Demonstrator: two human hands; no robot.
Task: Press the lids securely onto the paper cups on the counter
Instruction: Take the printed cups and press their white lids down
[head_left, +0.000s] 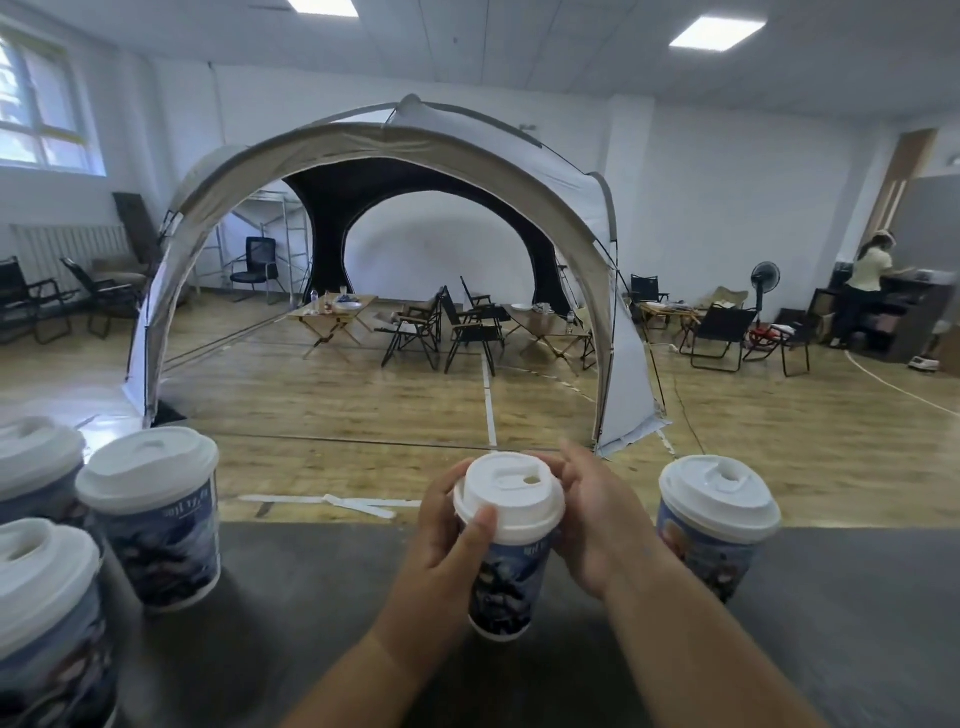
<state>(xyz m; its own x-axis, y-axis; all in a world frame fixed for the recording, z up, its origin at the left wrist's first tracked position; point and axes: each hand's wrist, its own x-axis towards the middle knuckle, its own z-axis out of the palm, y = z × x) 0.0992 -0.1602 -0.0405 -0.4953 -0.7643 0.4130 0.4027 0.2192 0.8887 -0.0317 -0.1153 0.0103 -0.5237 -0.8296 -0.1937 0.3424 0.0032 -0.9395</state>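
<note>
Paper cup (506, 587) with a printed wrap stands on the dark worktop (311, 597), its white sip lid (509, 499) on its mouth. Both hands clasp its top: the left hand (447, 535) has its thumb on the lid rim, and the right hand (597, 519) curls round the other side. A fourth lidded cup (711, 551) stands near on the right, and three lidded cups (161, 535) crowd the left edge. Beyond are a dome tent (363, 145) and folding chairs (467, 327).

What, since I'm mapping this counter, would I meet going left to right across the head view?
Leaving out the two overlapping cups at the left edge: left-side cup → left hand → held cup → right hand → rightmost cup.
</note>
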